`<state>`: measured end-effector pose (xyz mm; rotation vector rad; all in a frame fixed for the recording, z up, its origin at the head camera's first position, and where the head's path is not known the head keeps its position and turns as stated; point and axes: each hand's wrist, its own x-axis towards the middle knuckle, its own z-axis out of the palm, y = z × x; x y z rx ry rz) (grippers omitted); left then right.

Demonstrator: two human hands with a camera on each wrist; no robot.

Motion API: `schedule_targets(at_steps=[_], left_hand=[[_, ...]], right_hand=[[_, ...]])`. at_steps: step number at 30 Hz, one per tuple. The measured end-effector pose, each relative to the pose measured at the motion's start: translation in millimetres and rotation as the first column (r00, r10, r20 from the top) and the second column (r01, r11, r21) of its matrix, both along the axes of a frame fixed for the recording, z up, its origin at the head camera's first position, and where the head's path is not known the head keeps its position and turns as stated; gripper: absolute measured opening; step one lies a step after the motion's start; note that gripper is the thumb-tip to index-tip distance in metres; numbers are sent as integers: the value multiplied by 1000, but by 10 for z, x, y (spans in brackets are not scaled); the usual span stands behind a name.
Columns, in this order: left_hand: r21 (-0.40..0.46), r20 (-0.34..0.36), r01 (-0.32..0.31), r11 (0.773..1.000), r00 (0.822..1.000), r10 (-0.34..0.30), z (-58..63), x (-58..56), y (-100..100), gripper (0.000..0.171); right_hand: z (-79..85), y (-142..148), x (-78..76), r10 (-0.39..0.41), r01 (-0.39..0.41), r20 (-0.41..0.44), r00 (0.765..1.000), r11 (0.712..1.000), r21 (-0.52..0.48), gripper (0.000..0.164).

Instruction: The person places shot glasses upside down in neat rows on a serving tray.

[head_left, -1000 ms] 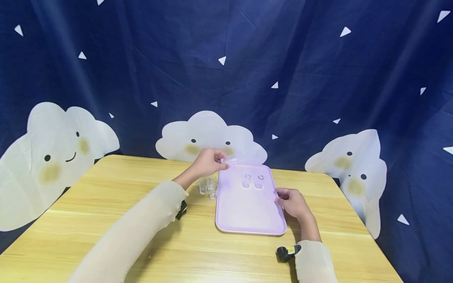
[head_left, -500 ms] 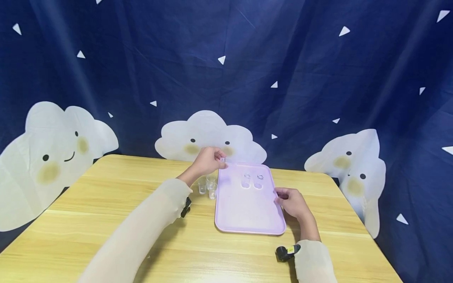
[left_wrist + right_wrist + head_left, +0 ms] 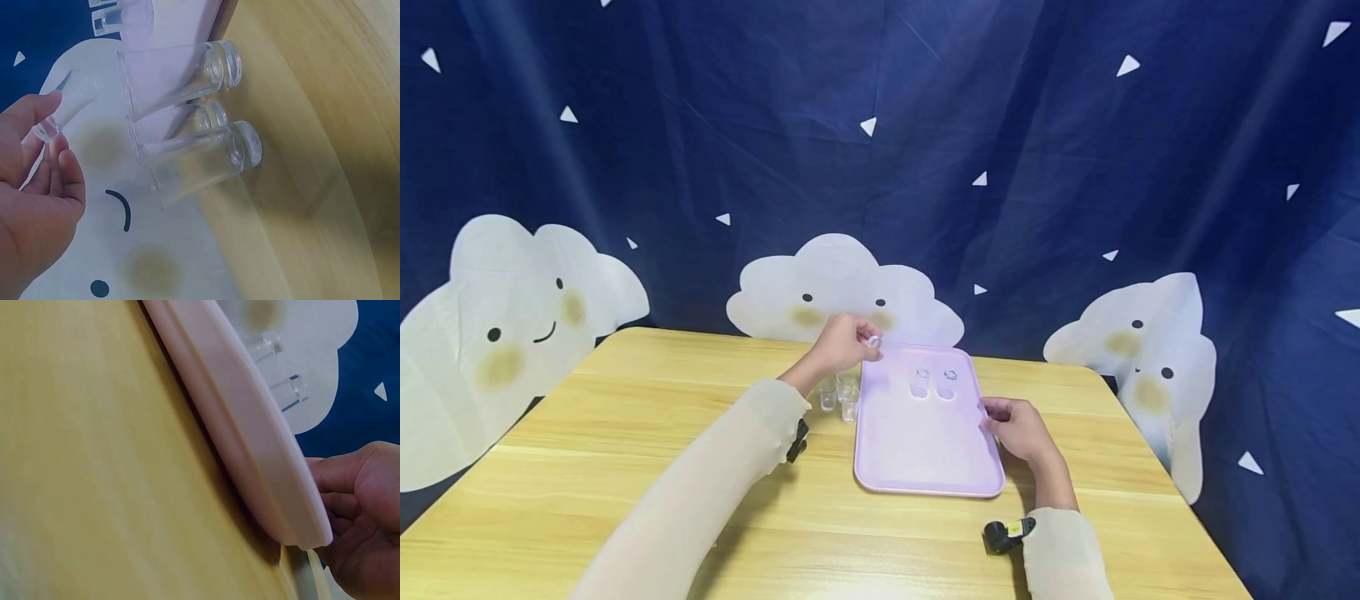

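In the head view my left hand (image 3: 844, 343) pinches a small clear shot glass (image 3: 49, 129) by its thick base, at the far left corner of a lilac tray (image 3: 925, 454). The held glass is tilted, its mouth pointing away from the fingers in the left wrist view. My right hand (image 3: 1021, 427) grips the tray's right rim. Two shot glasses (image 3: 946, 386) stand upside down on the tray's far half. Just left of the tray, three upright shot glasses (image 3: 206, 159) cluster on the table.
A wood-patterned table (image 3: 587, 450) lies under everything. Behind it hangs a dark blue curtain (image 3: 820, 167) with white clouds. A black wrist camera (image 3: 1002, 536) sits by the right sleeve, and another (image 3: 797, 442) is at the left cuff.
The held glass has turned from lying sideways over the tray's far edge to showing its base at my left fingertips. My right hand stays at the tray rim.
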<state>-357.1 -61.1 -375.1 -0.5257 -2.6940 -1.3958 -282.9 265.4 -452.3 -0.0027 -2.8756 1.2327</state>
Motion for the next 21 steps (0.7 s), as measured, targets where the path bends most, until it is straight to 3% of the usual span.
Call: schedule_targets(at_steps=[10, 21], left_hand=[[-39, 7, -9, 999, 1000, 9, -49, -18, 91, 31], [-57, 74, 18, 998, 997, -14, -74, -29, 176, 36]], right_hand=[[-21, 2, -1, 2, -2, -17, 1000, 1000, 5, 39], [-3, -5, -4, -4, 4, -4, 1000, 1000, -4, 38]])
